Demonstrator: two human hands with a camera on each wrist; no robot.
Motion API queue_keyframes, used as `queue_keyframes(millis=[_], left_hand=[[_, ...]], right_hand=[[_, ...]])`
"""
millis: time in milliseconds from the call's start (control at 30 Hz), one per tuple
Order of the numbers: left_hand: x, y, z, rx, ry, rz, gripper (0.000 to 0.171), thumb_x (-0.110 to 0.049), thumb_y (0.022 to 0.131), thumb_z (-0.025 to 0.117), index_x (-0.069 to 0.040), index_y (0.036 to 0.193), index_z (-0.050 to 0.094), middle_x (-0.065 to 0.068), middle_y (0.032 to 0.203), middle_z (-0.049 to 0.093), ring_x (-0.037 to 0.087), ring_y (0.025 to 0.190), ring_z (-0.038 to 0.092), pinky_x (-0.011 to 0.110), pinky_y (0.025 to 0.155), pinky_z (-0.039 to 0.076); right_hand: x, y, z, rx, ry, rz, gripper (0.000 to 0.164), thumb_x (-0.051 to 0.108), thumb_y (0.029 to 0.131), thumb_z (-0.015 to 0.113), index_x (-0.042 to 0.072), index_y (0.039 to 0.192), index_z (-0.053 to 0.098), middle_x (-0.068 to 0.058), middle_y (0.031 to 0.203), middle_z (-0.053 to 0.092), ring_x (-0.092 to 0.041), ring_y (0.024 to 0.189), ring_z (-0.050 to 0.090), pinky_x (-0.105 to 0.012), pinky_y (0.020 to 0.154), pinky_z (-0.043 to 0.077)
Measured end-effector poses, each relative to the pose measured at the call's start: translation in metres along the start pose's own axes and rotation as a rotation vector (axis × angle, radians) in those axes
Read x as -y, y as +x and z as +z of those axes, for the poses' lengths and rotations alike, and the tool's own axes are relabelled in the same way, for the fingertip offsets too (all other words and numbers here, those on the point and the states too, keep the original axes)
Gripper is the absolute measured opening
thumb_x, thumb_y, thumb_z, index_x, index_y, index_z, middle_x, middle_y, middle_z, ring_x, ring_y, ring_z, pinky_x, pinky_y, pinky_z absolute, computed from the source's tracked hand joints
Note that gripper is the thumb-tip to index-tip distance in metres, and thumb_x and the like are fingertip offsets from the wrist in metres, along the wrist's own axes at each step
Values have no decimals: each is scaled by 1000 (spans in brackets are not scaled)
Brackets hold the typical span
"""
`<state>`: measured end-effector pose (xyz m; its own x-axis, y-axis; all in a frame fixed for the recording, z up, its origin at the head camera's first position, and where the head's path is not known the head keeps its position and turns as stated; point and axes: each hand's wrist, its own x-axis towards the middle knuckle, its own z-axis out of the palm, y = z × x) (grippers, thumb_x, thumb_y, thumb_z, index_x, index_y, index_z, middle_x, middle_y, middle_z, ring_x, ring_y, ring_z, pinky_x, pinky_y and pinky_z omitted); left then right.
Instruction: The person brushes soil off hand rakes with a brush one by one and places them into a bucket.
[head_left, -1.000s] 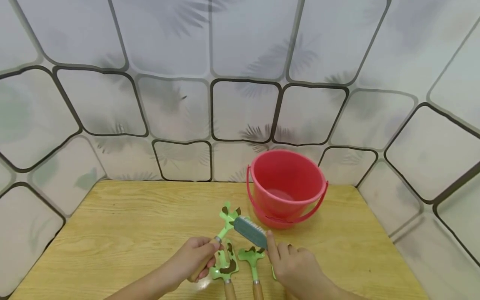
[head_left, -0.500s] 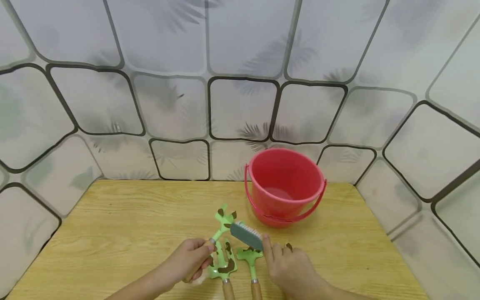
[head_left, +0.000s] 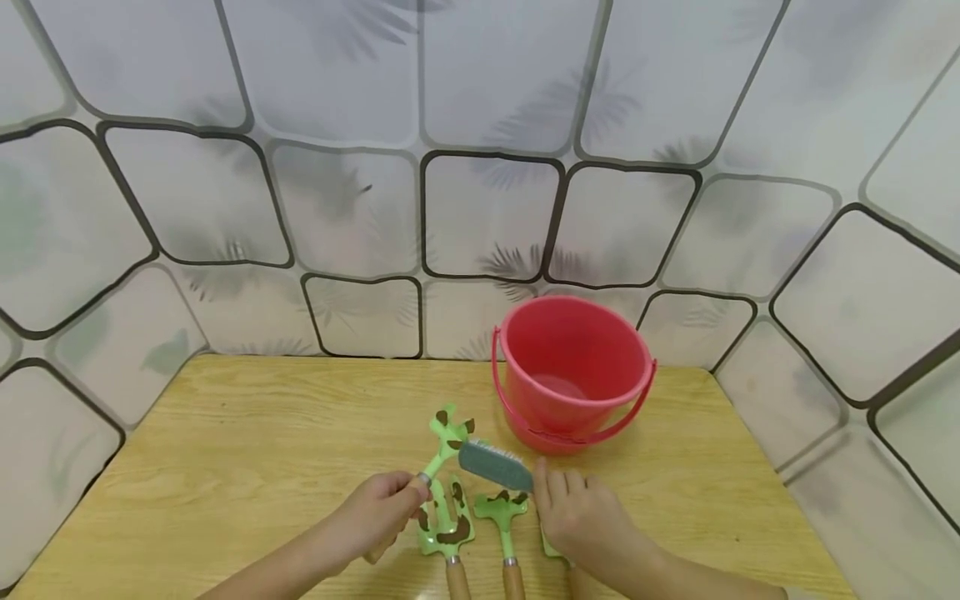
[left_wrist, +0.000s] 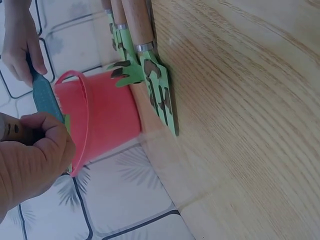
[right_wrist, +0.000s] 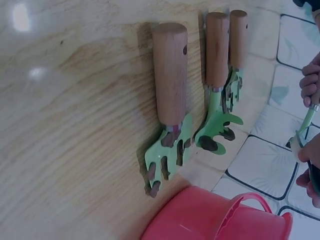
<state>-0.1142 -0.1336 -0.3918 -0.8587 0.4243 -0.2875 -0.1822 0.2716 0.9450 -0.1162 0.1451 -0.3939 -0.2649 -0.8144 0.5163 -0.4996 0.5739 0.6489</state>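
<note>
In the head view my left hand (head_left: 378,512) grips the wooden handle of a green hand cultivator (head_left: 450,429) with brown patches, its prongs raised above the table. My right hand (head_left: 588,521) holds a blue-grey brush (head_left: 495,465) with white bristles, index finger stretched along its back. The brush's far end meets the cultivator's head, bristles facing up and away. Below lie a green hand fork (head_left: 450,529) and a second cultivator (head_left: 502,510), both brown-patched and wooden-handled. Another fork-like tool (right_wrist: 170,150) shows fully in the right wrist view; my right hand partly covers it in the head view.
A red bucket (head_left: 570,425) with its handle hanging down stands at the back right of the wooden table (head_left: 300,433). Patterned walls (head_left: 360,217) enclose the table at the back and sides.
The brush shifts slightly down and left along the cultivator's head and now lies flatter. My right hand's fingers have closed up a little. The tools on the table and the bucket stay put.
</note>
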Motion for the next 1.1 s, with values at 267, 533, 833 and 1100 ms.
queue_keyframes(millis=[267, 533, 833, 1100], left_hand=[[-4, 1, -5, -19, 213, 31, 50, -21, 86, 69, 16, 115, 51, 6, 73, 61, 13, 56, 55, 20, 47, 46], [-5, 4, -9, 19, -137, -10, 41, -19, 91, 61, 11, 117, 47, 8, 85, 62, 10, 68, 57, 18, 56, 50], [11, 4, -10, 134, -690, -173, 48, -32, 94, 59, 3, 123, 44, 0, 98, 60, -1, 76, 55, 5, 63, 46], [10, 4, -3, 60, -818, -207, 49, -28, 92, 62, 5, 123, 45, 3, 95, 63, -2, 73, 58, 5, 64, 47]], right_hand=[[-3, 4, -1, 13, 27, -41, 49, 3, 101, 24, -4, 92, 71, -4, 55, 47, -10, 41, 34, -19, 35, 18], [-6, 7, -4, 12, 25, -13, 51, 4, 102, 22, -3, 90, 71, -1, 53, 41, -7, 41, 24, -17, 35, 15], [-6, 6, -1, 21, 45, 0, 54, 7, 104, 20, -2, 89, 71, 0, 54, 40, -6, 41, 22, -17, 35, 13], [-6, 12, 3, 3, 67, 8, 48, 4, 103, 25, -3, 97, 72, 0, 54, 39, -7, 43, 23, -16, 37, 14]])
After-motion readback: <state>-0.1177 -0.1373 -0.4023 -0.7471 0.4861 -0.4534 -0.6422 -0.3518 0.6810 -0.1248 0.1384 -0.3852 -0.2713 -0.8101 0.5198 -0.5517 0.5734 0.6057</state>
